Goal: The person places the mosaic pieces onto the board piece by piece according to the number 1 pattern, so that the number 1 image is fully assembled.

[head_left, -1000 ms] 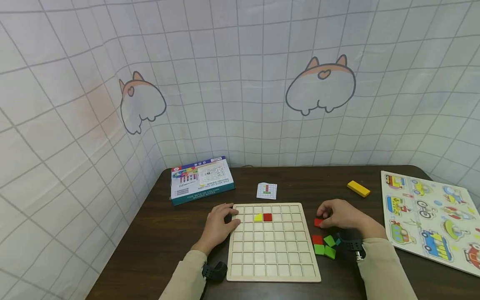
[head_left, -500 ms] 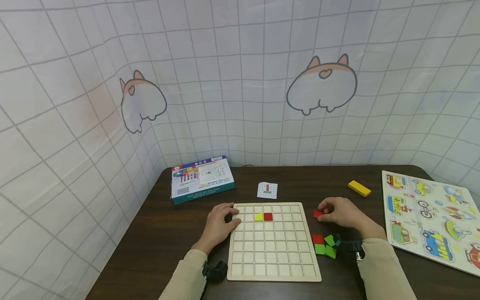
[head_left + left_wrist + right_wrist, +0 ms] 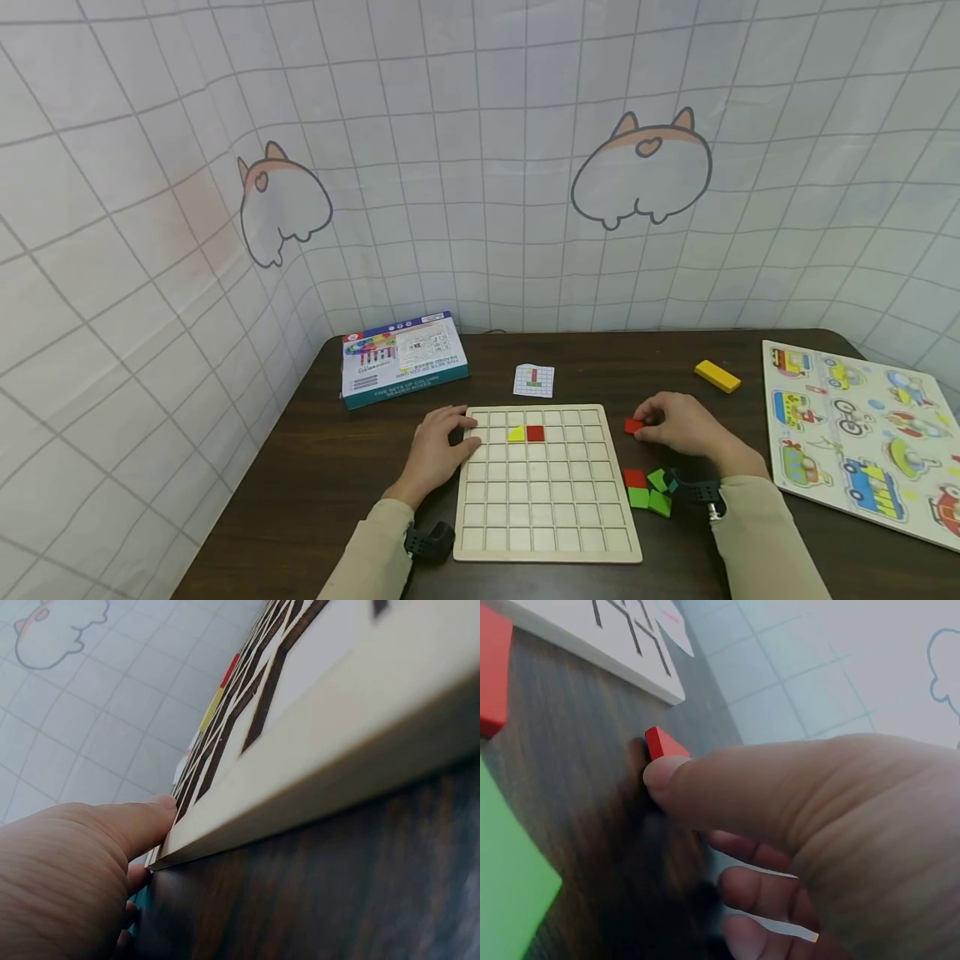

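My right hand pinches a red square tile between thumb and fingers, just right of the pale wooden grid board. In the right wrist view the thumb presses on the red tile, close over the dark table. My left hand rests on the board's upper left edge, with the thumb touching its rim in the left wrist view. One yellow piece with a slanted side and one red tile sit in neighbouring cells of the board's second row.
Another red tile and several green tiles lie right of the board. Behind it is a small gridded pattern card. A toy box, a yellow block and a picture puzzle board stand around.
My right hand has taken the red tile slightly farther back on the table, away from the other loose tiles. The left hand and the board have stayed in place.
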`<state>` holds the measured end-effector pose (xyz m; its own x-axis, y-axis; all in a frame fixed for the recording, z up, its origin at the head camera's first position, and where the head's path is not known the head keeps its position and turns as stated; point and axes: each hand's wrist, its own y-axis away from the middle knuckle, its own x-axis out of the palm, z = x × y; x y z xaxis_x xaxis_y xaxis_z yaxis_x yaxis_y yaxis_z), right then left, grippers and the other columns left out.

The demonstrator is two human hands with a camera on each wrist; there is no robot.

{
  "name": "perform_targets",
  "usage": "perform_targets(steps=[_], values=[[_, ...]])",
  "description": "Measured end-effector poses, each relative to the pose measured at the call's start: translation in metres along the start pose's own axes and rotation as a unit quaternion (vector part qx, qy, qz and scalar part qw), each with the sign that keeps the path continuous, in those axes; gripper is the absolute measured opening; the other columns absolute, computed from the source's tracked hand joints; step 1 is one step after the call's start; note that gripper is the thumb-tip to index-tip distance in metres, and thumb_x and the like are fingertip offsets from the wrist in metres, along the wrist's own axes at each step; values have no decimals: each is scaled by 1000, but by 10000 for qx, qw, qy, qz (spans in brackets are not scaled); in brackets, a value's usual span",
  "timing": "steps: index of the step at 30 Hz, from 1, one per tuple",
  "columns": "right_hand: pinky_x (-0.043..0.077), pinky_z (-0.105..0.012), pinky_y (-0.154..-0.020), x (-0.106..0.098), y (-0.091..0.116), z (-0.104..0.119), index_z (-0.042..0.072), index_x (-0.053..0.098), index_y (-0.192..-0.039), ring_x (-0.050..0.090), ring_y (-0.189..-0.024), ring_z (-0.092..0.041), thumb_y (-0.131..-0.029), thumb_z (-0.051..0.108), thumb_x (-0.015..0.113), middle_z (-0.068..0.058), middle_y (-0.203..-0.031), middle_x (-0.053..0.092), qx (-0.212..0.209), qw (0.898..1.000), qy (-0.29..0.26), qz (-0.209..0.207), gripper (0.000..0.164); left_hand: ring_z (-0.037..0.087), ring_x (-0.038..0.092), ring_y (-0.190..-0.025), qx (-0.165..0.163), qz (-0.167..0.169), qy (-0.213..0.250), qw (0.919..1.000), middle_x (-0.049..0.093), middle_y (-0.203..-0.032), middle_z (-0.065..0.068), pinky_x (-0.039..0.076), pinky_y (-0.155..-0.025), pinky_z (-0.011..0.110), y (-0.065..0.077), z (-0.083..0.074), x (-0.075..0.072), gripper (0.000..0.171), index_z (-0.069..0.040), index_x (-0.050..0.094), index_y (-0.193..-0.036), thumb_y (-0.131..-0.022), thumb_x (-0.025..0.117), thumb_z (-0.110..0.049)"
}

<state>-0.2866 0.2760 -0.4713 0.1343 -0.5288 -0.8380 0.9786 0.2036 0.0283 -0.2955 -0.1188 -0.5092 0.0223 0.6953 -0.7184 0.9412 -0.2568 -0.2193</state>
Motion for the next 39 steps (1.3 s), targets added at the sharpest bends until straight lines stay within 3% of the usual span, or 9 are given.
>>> perform_targets(steps=[10, 16, 30, 39], values=[[51, -36, -73, 4, -2, 5, 7, 71, -104, 55, -81, -18, -86, 20, 75, -4, -96, 67, 43, 9999, -106, -121, 22, 32, 34, -140, -34, 16, 24, 10000, 52, -143, 7, 21, -113, 60, -1, -1, 1, 27, -14, 71, -115, -91, 71, -26], [49, -33, -70, 6, -3, 10, 5, 71, -108, 55, -80, -18, -87, 21, 73, -4, -95, 67, -193, 9992, -204, -290, 26, 32, 34, -140, -65, -3, 24, 10000, 52, -143, 6, 21, -114, 59, -2, -2, 2, 27, -14, 71, -115, -90, 71, -26], [53, -32, -74, 13, -7, 24, 9, 71, -110, 57, -83, -17, -89, 25, 72, -4, -103, 69, -250, 9968, -749, 150, 27, 32, 36, -139, -103, -63, -55, 9999, 53, -142, 7, 24, -112, 59, -3, 0, 2, 27, -13, 71, -114, -90, 72, -25], [53, -31, -73, 16, -8, 30, 8, 72, -109, 56, -81, -16, -87, 23, 75, -4, -103, 69, -297, 9969, -719, 99, 27, 32, 34, -140, -235, -47, 32, 9997, 50, -145, 7, 27, -111, 59, -2, -2, 2, 30, -13, 70, -119, -92, 70, -25]])
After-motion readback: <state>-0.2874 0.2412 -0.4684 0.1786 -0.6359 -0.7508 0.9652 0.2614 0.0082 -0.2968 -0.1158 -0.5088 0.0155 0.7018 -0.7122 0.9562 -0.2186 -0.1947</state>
